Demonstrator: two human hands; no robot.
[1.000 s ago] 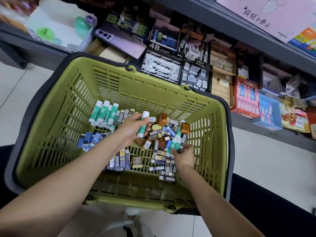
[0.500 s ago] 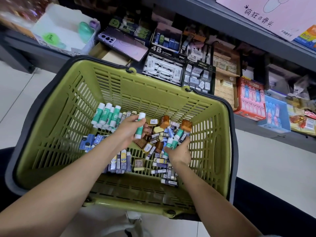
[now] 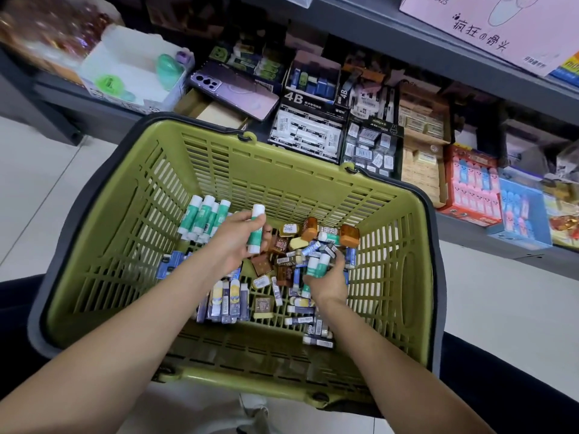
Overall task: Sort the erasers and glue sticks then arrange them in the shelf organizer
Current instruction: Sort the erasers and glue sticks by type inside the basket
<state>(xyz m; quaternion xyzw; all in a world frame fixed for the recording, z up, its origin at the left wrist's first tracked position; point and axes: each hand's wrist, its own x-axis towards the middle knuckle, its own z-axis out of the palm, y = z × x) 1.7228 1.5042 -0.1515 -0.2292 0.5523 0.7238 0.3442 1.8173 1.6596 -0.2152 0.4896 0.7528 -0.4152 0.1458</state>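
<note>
Green plastic basket (image 3: pixel 103 245) holds loose erasers (image 3: pixel 283 245) across its middle and near edge. Among them, the right hand (image 3: pixel 329 283) curls its fingers around green-and-white glue sticks (image 3: pixel 313 266). Farther in, the left hand (image 3: pixel 235 242) grips a single glue stick (image 3: pixel 256 228). A glue stick row (image 3: pixel 203 219) lies near the far left corner. Shelf boxes (image 3: pixel 307 136) stand beyond.

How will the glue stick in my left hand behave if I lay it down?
The glue stick looks like a rigid round tube, so it would probably roll if laid flat. The slotted floor of the basket might stop it.
</note>
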